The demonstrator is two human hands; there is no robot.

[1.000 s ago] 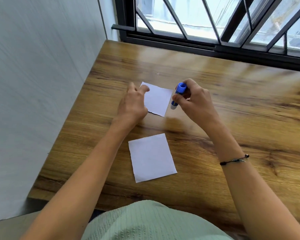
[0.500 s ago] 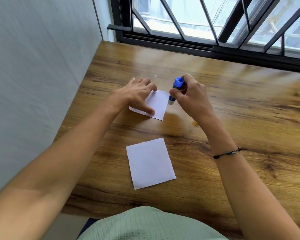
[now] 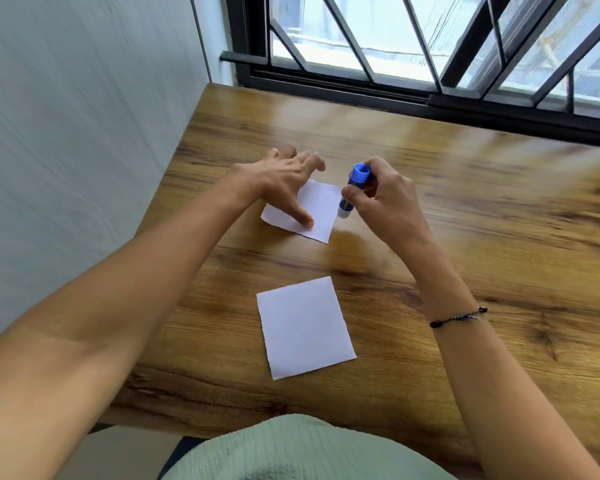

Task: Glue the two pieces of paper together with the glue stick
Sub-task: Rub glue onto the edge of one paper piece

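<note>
Nearest the camera, at the bottom edge: a fold of pale green ribbed fabric (image 3: 291, 448), worn by the person.

Beyond it, a brown wood-grain worktop (image 3: 465, 258), with two bare forearms reaching forward over it from either side. On the right wrist, a thin dark cord bracelet (image 3: 459, 318).

Between the forearms, lying flat on the worktop: a small white, roughly square piece of paper with an uneven left edge (image 3: 303, 329), touched by neither hand.

Farther out, well apart from the first: a second small white piece of paper with a ragged near edge (image 3: 317, 211), also flat on the worktop. Left hand (image 3: 284, 180) resting on its left part, fingers spread, thumb pressed down near the ragged edge.

Just to the right, right hand (image 3: 383, 202) closed around a blue glue stick with a blue end cap on top and a whitish lower end (image 3: 352, 192). Stick held nearly upright, slightly tilted, lower end at the right edge of the far paper. Hard to tell whether the tip touches the paper. The two hands near each other but not touching.

At the far edge of the worktop: a black metal window frame with slanted black bars (image 3: 430, 84), bright daylight behind. Along the left side: a pale grey wall (image 3: 77, 116).
</note>
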